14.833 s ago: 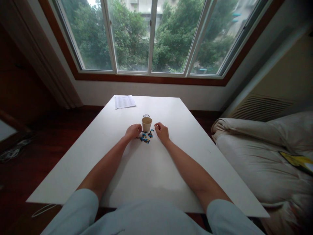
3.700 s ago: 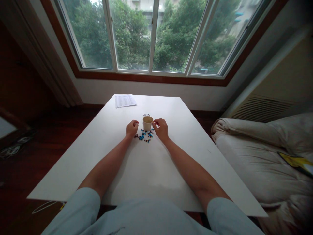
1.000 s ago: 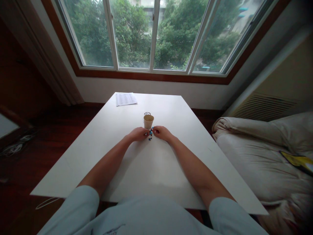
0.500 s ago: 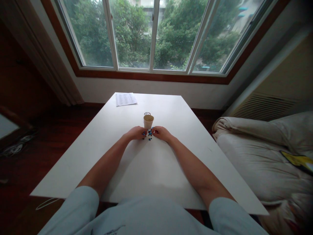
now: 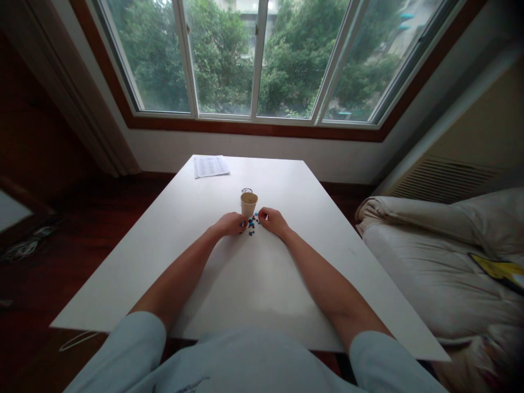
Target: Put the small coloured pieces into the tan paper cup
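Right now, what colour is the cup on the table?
The cup is light tan; the head view shows it.

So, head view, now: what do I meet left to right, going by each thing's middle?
Pinkish draped fabric curtain, white printed paper sheets, bare left hand, tan tapered cup, bare right hand, cream padded fabric furniture.

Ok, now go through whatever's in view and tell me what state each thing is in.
Cup: upright, open at the top; contents unclear.
Small pieces: loose, scattered in front of the cup.
Papers: lying flat, edges slightly uneven.
Curtain: drawn to the side.
Left hand: fingers curled at the pieces; grip unclear.
Right hand: fingers curled beside the pieces; grip unclear.
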A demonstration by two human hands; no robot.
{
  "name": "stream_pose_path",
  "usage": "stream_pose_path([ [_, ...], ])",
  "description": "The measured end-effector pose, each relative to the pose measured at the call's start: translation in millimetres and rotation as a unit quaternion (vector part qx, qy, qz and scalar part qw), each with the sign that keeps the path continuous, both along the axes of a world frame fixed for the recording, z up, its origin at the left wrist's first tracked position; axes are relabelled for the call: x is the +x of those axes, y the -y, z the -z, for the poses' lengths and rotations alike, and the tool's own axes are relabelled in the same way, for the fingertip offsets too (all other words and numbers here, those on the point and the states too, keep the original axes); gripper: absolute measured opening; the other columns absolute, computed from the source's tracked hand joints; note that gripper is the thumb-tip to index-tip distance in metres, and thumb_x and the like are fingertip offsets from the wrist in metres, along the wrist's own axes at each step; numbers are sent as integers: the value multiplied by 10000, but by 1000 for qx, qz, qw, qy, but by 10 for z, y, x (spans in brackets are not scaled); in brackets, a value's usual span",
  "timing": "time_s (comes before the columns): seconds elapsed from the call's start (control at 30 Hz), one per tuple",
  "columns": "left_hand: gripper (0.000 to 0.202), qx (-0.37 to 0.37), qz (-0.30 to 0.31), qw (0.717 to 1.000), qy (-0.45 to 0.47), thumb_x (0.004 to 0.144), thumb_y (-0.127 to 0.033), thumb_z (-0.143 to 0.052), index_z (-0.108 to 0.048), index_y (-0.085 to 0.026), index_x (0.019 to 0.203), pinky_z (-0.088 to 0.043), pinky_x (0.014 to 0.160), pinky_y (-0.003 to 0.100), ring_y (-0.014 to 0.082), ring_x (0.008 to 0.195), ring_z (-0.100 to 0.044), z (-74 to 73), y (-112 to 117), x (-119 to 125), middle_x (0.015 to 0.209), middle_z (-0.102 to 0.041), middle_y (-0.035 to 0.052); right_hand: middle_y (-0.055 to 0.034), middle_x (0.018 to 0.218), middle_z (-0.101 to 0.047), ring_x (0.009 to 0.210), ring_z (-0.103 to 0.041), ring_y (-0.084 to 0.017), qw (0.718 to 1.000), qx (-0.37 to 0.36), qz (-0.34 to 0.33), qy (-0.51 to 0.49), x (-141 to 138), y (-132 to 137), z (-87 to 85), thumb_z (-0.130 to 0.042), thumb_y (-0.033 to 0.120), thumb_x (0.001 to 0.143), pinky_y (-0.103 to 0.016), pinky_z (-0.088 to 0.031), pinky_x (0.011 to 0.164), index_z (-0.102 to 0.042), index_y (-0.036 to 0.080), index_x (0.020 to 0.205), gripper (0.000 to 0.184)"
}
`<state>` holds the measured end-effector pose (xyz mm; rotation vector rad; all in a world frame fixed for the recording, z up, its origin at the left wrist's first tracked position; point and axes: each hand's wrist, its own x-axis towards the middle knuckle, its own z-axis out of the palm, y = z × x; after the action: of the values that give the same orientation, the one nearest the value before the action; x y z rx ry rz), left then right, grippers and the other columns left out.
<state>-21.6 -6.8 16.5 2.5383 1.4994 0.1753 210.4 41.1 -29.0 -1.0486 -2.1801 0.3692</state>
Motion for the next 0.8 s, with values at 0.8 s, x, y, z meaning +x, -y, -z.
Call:
stream_pose_path([
  [0.8, 249, 13, 36, 999, 15, 807, -276, -551, -719, -264, 991, -400, 683, 257, 187, 771, -621, 59, -32, 21, 904, -711, 46, -37, 840, -633, 774, -536, -164, 996, 46, 19, -70, 3, -31, -6, -529, 166, 838, -281, -438, 725, -665, 193, 898, 152],
])
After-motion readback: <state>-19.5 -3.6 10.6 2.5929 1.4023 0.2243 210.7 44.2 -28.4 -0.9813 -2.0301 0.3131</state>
